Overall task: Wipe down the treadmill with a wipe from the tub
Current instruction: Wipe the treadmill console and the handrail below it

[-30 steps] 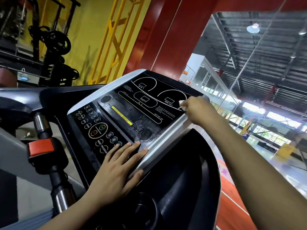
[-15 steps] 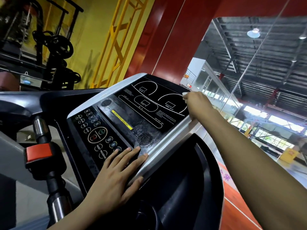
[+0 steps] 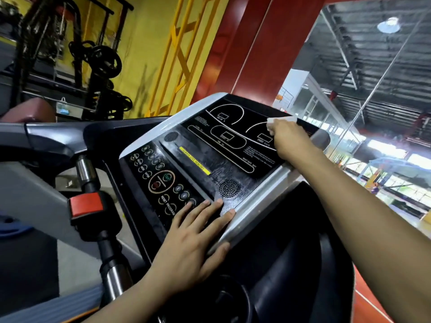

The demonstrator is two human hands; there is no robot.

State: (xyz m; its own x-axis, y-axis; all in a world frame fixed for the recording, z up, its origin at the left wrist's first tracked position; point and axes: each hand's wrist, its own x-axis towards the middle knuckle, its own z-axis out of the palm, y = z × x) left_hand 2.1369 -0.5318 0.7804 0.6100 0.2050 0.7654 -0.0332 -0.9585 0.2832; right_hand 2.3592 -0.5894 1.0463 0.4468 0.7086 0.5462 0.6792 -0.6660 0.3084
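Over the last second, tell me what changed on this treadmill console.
The right hand, gripping the white wipe, slid it up the display panel toward its far edge. The left hand stayed flat on the console's near corner, by the keypad.

The treadmill's [image 3: 210, 164] tilted black console is streaked and dusty-looking, edged in silver, with round buttons at its lower left. A small white wipe [image 3: 278, 121] lies crumpled against the panel's upper right corner.

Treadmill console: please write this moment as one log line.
right hand presses wipe on console | left hand flat on console edge
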